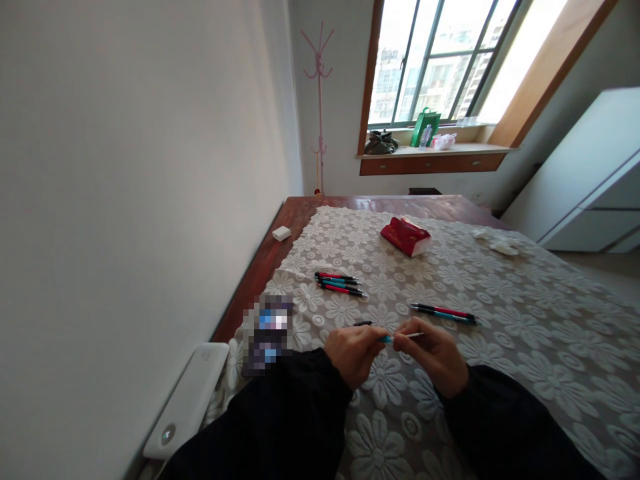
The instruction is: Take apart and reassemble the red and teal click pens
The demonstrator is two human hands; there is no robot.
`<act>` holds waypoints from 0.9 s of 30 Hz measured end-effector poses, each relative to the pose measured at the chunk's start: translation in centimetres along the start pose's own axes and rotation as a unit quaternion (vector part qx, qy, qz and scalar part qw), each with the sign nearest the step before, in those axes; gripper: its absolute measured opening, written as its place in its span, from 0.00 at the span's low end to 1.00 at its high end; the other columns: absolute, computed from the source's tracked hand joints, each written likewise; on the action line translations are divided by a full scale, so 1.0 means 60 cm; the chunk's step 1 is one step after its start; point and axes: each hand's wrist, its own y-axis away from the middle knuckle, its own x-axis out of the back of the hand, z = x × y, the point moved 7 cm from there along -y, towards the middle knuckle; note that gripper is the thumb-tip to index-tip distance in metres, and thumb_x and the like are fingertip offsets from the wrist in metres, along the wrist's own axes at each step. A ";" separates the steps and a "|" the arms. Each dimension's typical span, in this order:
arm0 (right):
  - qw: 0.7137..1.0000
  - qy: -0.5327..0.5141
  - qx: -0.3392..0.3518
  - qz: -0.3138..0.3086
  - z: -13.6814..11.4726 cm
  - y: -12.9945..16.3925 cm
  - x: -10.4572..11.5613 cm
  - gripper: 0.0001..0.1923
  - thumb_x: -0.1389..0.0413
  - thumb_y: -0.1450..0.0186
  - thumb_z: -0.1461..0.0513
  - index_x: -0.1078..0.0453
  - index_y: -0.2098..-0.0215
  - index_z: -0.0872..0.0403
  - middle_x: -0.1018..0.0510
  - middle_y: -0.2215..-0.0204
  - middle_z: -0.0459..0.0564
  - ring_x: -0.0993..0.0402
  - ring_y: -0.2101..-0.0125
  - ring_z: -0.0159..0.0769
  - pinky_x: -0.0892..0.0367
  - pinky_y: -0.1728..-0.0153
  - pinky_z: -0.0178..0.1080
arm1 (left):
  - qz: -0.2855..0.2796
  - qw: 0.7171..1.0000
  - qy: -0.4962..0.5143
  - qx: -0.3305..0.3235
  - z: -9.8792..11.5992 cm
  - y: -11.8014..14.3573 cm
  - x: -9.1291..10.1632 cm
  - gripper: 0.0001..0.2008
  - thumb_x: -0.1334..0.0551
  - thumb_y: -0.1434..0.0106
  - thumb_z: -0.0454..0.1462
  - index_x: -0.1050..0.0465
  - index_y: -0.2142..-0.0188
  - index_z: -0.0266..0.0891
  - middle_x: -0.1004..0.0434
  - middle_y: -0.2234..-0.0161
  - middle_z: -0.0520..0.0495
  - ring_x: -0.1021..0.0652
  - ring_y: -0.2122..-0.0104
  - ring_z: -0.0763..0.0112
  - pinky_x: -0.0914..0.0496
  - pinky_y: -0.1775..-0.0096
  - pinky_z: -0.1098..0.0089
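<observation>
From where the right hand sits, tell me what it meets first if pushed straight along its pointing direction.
Probably the left hand: the right hand points leftward along the thin teal pen part both grip.

A plain white wall point(125, 167) runs along the left. In the far corner stands a pink coat stand point(319, 100). Daylight pours through a wood-framed window point(440, 60), its sill point(435, 152) holding a green bag point(425, 127). A white cabinet point(590, 180) sits at right. A white floral lace cloth point(500, 320) covers the dark wooden counter point(300, 213).

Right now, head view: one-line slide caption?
Both hands, left hand and right hand, hold a teal pen above the lace tablecloth.
</observation>
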 end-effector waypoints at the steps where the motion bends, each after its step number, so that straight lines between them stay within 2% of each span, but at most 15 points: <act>1: 1.000 -0.006 -0.011 -0.005 0.004 0.000 0.000 0.14 0.40 0.37 0.54 0.30 0.75 0.54 0.25 0.78 0.48 0.28 0.76 0.34 0.31 0.75 0.35 | -0.002 1.000 0.001 -0.002 0.000 0.000 0.000 0.11 0.47 0.32 0.35 0.32 0.52 0.42 0.21 0.64 0.50 0.21 0.65 0.71 0.29 0.61 0.73; 14: 0.999 0.028 -0.013 0.012 0.012 0.002 -0.003 0.10 0.38 0.40 0.55 0.29 0.70 0.54 0.25 0.76 0.46 0.28 0.75 0.33 0.31 0.74 0.34 | -0.001 1.000 -0.011 0.010 -0.001 0.000 -0.001 0.11 0.49 0.31 0.37 0.32 0.52 0.42 0.21 0.65 0.51 0.21 0.67 0.72 0.30 0.64 0.74; 22: 0.997 -0.068 -0.042 -0.020 0.016 0.004 -0.008 0.12 0.38 0.39 0.56 0.32 0.74 0.54 0.27 0.75 0.47 0.32 0.77 0.30 0.36 0.78 0.32 | -0.024 1.000 -0.004 -0.014 0.005 -0.001 -0.003 0.11 0.47 0.33 0.35 0.32 0.52 0.42 0.21 0.66 0.51 0.21 0.68 0.71 0.31 0.64 0.74; 27: 0.998 -0.063 -0.007 -0.023 -0.003 0.003 -0.006 0.14 0.40 0.38 0.57 0.35 0.76 0.54 0.29 0.76 0.47 0.34 0.76 0.31 0.38 0.77 0.33 | -0.022 1.000 -0.005 -0.009 0.006 -0.001 -0.003 0.11 0.47 0.32 0.35 0.32 0.53 0.42 0.22 0.67 0.51 0.22 0.68 0.71 0.31 0.64 0.74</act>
